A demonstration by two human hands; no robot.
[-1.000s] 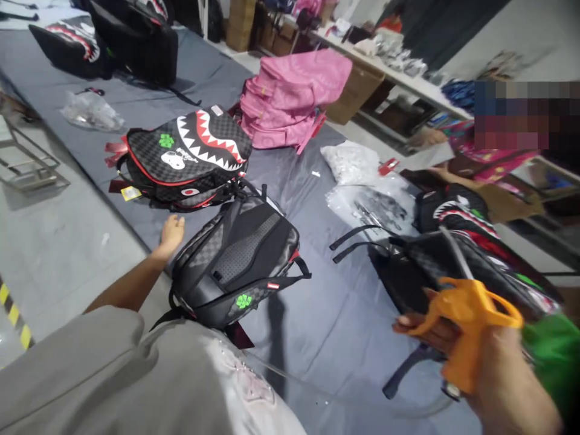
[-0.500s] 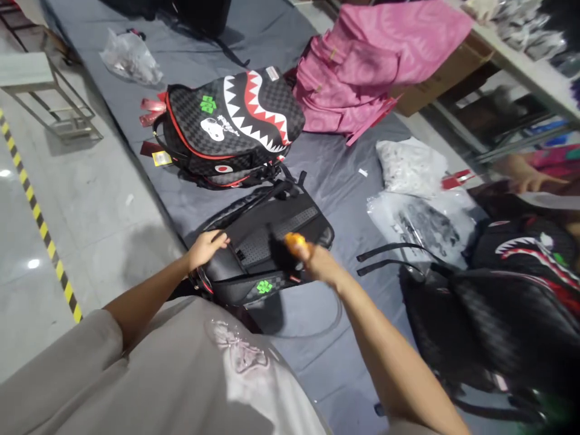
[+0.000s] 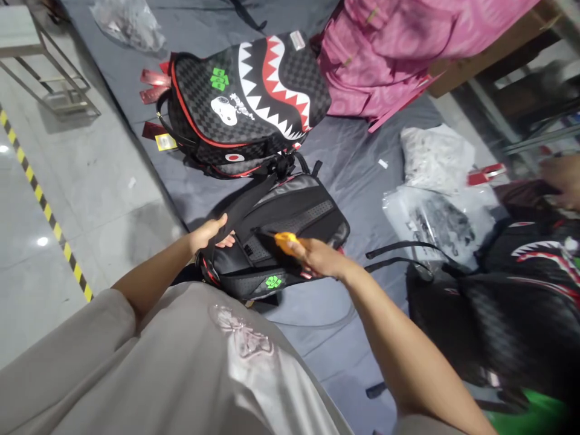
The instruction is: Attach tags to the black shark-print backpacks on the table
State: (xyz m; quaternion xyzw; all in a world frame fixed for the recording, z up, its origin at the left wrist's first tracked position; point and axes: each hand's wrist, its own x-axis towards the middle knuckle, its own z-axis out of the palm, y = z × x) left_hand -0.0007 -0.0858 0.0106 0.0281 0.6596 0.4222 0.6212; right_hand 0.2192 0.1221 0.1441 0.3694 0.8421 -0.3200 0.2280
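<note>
A black backpack [image 3: 290, 223] lies with its padded back side up on the grey cloth [image 3: 326, 356], near my body. My left hand [image 3: 211, 234] is closed round a black shoulder strap [image 3: 244, 202] at the backpack's left end. My right hand [image 3: 319, 255] grips an orange-handled tool [image 3: 287, 243] over the back panel. The tool's dark far end points left; its exact kind is blurred. Just beyond lies a checkered backpack [image 3: 199, 90] with a shark mouth print and red tags.
Pink backpacks [image 3: 371, 66] lie at the back. Clear plastic bags [image 3: 439, 160] and more black backpacks [image 3: 489, 314] are on the right, where another person's hand [image 3: 562, 181] shows. A metal stool [image 3: 20, 30] stands on the floor at the left.
My left hand has taken hold of the shoulder strap, which is now raised. My right hand has turned the orange-handled tool leftward. The view has shifted closer to the backpacks.
</note>
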